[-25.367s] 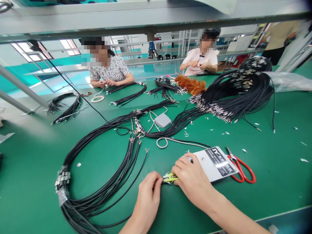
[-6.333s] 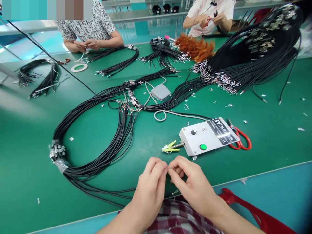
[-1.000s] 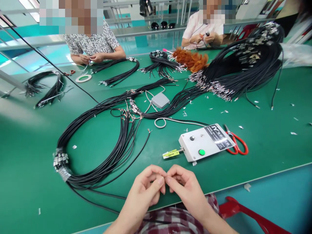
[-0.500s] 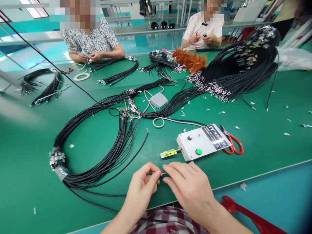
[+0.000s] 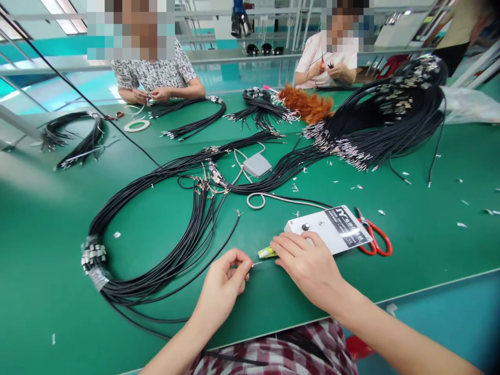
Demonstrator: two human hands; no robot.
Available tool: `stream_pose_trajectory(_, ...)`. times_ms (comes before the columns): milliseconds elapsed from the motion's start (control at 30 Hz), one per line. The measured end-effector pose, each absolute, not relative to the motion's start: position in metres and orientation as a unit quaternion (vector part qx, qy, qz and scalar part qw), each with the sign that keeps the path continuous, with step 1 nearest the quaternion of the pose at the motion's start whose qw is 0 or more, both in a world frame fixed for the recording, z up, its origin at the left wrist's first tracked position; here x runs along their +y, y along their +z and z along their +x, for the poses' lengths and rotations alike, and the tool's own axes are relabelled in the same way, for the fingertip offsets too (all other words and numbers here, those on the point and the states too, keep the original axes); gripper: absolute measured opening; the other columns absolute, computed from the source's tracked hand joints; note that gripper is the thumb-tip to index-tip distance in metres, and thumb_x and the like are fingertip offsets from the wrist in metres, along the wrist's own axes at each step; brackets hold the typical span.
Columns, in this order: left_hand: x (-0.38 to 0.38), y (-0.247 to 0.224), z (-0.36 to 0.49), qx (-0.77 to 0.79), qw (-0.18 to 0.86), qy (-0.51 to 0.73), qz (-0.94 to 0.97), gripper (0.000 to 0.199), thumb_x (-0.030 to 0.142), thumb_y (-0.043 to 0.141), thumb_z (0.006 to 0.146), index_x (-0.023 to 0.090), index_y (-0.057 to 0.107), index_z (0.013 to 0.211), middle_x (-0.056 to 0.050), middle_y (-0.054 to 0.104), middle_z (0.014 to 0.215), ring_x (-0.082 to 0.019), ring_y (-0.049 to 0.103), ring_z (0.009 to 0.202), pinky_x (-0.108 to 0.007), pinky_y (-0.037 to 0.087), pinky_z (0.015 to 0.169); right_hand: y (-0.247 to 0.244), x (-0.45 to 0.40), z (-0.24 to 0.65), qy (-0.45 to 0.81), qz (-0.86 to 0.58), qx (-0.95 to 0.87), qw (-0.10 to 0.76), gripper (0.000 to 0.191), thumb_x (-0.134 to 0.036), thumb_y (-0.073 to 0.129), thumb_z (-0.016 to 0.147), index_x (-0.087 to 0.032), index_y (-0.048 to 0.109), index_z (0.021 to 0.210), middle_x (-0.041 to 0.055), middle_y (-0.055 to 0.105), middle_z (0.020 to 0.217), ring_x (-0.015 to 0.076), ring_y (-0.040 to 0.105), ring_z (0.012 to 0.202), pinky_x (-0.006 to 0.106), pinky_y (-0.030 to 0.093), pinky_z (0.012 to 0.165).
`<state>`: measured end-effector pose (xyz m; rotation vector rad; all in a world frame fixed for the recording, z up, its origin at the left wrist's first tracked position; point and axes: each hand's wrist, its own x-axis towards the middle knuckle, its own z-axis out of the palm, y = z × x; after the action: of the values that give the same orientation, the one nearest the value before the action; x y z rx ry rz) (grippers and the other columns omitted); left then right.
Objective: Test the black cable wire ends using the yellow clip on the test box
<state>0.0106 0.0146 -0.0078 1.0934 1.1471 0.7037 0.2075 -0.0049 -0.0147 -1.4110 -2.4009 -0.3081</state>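
Note:
Near the table's front edge, my left hand (image 5: 230, 281) pinches the end of a cable, and a thin pale wire tip (image 5: 257, 263) sticks out to the right of its fingertips. My right hand (image 5: 304, 263) is a little to the right, fingers stretched out and apart from the wire. It covers the front part of a white control box (image 5: 344, 229) and part of the yellow-green clip (image 5: 266, 253) at that box's left end. A large loop of black cables (image 5: 117, 203) curves on the green table to the left.
Red-handled scissors (image 5: 378, 238) lie right of the box. A grey pedal (image 5: 258, 165) and cable piles (image 5: 390, 120) are farther back. Two people work across the table (image 5: 422, 229), beside a tape roll (image 5: 136, 125) and orange fluffy material (image 5: 307, 103). White scraps are scattered about.
My right hand has moved up and away from the wire, over the front of the box. My left hand has shifted slightly left and up, still pinching. The camera view has tilted a little.

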Motion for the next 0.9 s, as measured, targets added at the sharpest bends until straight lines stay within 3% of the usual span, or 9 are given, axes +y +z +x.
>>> stream_pose_trajectory(100,0.020,-0.009,0.012,0.500,0.646,0.310,0.486,0.035,0.048,0.067,0.075,0.016,0.054,0.072,0.007,0.048,0.057,-0.003,0.031,0.039,-0.016,0.020,0.039,-0.018,-0.003,0.205,-0.121,-0.511,-0.839,0.146,0.016,-0.011,0.056,0.094,-0.014,0.065,0.107,0.0063,0.072,0.110,0.0201,0.059,0.103,0.037,0.032,0.086)
stream_pose_trajectory(300,0.027,-0.014,0.019,0.501,0.632,0.312,0.502,0.032,0.045,0.066,0.076,0.017,0.053,0.070,0.007,0.046,0.056,-0.003,0.032,0.040,-0.016,0.021,0.039,-0.012,0.005,0.204,-0.094,-0.519,-0.843,0.108,0.017,-0.007,0.057,0.091,-0.018,0.066,0.082,0.0009,0.068,0.076,0.0185,0.058,0.080,0.037,0.029,0.081)
stream_pose_trajectory(900,0.029,-0.022,0.024,0.522,0.578,0.288,0.557,0.023,0.037,0.057,0.081,0.018,0.052,0.070,0.007,0.045,0.057,-0.007,0.035,0.045,-0.018,0.024,0.041,-0.007,0.010,0.204,-0.057,-0.533,-0.839,0.096,0.010,-0.010,0.066,0.086,-0.019,0.067,0.082,-0.0002,0.068,0.077,0.0177,0.056,0.079,0.038,0.027,0.081)
